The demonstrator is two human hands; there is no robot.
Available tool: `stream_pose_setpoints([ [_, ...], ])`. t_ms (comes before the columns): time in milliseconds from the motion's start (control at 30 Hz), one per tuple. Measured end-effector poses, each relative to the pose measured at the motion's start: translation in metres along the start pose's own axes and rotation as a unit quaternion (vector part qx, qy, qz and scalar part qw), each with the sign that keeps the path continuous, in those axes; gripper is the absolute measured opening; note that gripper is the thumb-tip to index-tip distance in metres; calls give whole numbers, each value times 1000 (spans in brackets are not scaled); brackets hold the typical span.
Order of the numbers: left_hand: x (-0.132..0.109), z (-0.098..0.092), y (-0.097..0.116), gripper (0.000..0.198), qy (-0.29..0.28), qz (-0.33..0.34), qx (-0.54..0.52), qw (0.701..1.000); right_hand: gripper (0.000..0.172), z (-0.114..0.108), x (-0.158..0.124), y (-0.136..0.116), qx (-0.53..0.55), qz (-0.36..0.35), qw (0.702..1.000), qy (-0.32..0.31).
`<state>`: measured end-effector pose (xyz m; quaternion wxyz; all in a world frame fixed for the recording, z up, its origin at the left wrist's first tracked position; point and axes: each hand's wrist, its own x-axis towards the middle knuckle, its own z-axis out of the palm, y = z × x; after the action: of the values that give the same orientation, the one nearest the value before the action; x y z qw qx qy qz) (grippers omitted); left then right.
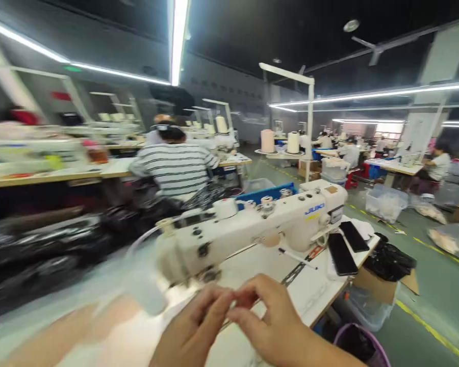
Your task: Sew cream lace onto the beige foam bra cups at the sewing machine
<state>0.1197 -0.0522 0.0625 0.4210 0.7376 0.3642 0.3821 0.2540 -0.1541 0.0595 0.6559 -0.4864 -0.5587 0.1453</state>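
My left hand [195, 326] and my right hand [271, 318] meet at the fingertips in front of a white sewing machine [248, 227]. Both are closed in a pinch. A small pale bit shows between the fingertips, too small to name. Just behind the left fingers is the machine's needle area, partly covered by them and blurred. Pale pink fabric [117, 331] lies smeared by motion to the left of my left hand. A white pen [298, 258] rests on the sewing table [309, 300] beyond my right hand.
Two black phones [342, 254] lie at the table's right end. Thread cones [268, 141] stand on a rack behind the machine. A purple-rimmed bin [382, 351] and a carton [378, 285] stand below right. A person in a striped shirt [172, 168] sits ahead. Black plastic bags [61, 244] lie left.
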Motion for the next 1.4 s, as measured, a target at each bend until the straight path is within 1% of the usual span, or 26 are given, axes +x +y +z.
stream_pose_setpoints([
  [33,-12,0,1,54,-19,2,0,1000,7,7,-10,1,15,34,999,0],
  [67,-22,0,3,52,-25,-3,-4,1000,7,12,-17,4,27,65,998,-4],
  [167,-44,-2,7,46,-66,-44,-44,996,9,20,-30,13,69,130,989,-18],
  [233,-57,-7,4,43,-84,-62,-59,993,9,22,-35,17,102,164,981,-12],
  [333,-75,-13,-5,42,-110,-75,-74,988,16,23,-41,18,155,209,965,-11],
  [400,-85,-16,-11,43,-130,-84,-91,984,22,23,-44,14,229,248,941,-28],
  [467,-92,-19,-15,44,-128,-111,-123,978,28,23,-47,9,326,291,898,-40],
  [500,-95,-21,-16,45,-116,-136,-160,971,30,23,-48,6,364,307,878,-42],
  [533,-98,-24,-16,45,-101,-165,-216,957,31,23,-49,3,381,316,868,-43],
  [567,-100,-27,-15,44,-87,-195,-287,934,32,22,-50,0,374,317,870,-49],
  [633,-105,-33,-14,41,-77,-230,-432,869,31,24,-54,-4,298,300,902,-90],
  [667,-107,-35,-13,42,-84,-228,-486,840,32,26,-57,-5,244,286,918,-126],
  [700,-110,-37,-14,44,-92,-218,-521,820,33,28,-60,-6,189,272,929,-164],
  [733,-113,-39,-15,47,-102,-205,-536,812,34,32,-63,-7,139,258,935,-198],
  [767,-117,-40,-17,51,-110,-191,-537,815,34,35,-66,-7,98,245,938,-225],
  [800,-120,-41,-20,56,-115,-177,-524,825,34,39,-69,-7,66,232,940,-242],
  [867,-127,-42,-27,62,-118,-151,-475,859,31,46,-72,-8,26,214,942,-257],
  [933,-132,-44,-33,67,-124,-129,-422,889,28,51,-74,-9,5,201,941,-271],
  [1033,-136,-48,-39,71,-132,-108,-377,910,25,56,-75,-9,-3,189,937,-294],
  [1100,-138,-48,-41,67,-123,-102,-366,917,24,58,-76,-8,19,198,933,-299],
  [1133,-138,-48,-41,62,-113,-103,-364,919,25,59,-77,-7,32,205,932,-296],
  [1200,-139,-47,-42,46,-77,-114,-361,922,26,59,-78,-6,39,214,933,-288],
  [1267,-139,-46,-42,32,-33,-129,-359,924,25,59,-80,-6,20,209,934,-288],
  [1333,-139,-46,-41,30,0,-142,-368,919,23,58,-79,-9,-6,195,936,-292],
  [1400,-139,-47,-38,33,16,-157,-388,908,17,56,-78,-13,-32,175,940,-291],
])
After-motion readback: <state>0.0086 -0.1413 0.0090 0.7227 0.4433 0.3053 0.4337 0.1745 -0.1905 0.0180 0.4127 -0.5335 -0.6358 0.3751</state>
